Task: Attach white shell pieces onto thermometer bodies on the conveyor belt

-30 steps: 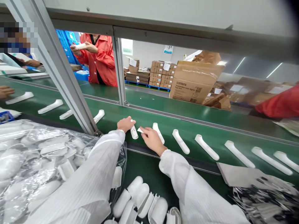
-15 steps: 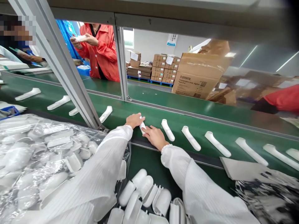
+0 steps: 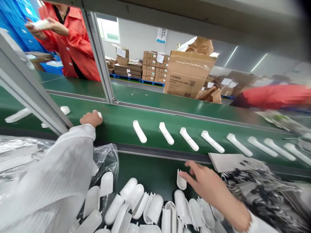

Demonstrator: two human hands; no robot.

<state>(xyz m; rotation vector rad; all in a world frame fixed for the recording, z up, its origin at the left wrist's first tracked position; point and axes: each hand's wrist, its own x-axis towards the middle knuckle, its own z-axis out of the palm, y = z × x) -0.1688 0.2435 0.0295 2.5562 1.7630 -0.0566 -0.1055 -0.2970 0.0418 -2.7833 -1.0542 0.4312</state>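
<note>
On the green belt, my left hand (image 3: pixel 91 118) is closed round a white part, whose tip (image 3: pixel 99 114) shows past the fingers. My right hand (image 3: pixel 206 183) is open over the near green surface, thumb and fingers apart, its thumb tip at a small white shell (image 3: pixel 181 180). Whether it touches the shell I cannot tell. A row of long white angled pieces (image 3: pixel 189 139) lies along the belt. Several white shells (image 3: pixel 155 208) are heaped below my right hand.
A metal post (image 3: pixel 31 81) slants at the left and another (image 3: pixel 99 58) stands behind the belt. Clear plastic (image 3: pixel 107 161) edges the left pile. Bundled cables (image 3: pixel 259 191) lie right. Across the belt are a person in red (image 3: pixel 73 45) and a STENTIL carton (image 3: pixel 187 74).
The view has swung right. My hands have parted: the left has moved left along the belt with a white part, while the right has left the belt and opened by the shells.
</note>
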